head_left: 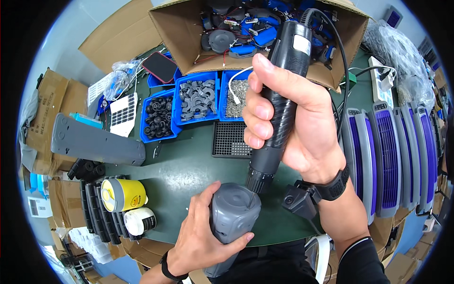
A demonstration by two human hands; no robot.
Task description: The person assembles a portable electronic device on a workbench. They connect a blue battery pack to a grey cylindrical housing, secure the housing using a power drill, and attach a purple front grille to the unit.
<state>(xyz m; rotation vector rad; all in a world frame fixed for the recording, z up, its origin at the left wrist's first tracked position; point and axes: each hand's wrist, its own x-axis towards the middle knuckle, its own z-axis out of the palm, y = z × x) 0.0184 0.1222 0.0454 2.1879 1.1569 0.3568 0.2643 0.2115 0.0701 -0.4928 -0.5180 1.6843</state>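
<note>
The scene is brightly and rather evenly lit with whitish light, seemingly from above, which leaves a pale sheen on the green desk [177, 177] and small highlights along the black power tool [280, 120] and the clear plastic bag [397, 54]. Soft shade lies inside the cardboard box [177, 40]. The middle looks sharp; toward the black, blue-fringed circular rim, detail softens and the purple-grilled panels [388, 161] bow outward.
</note>
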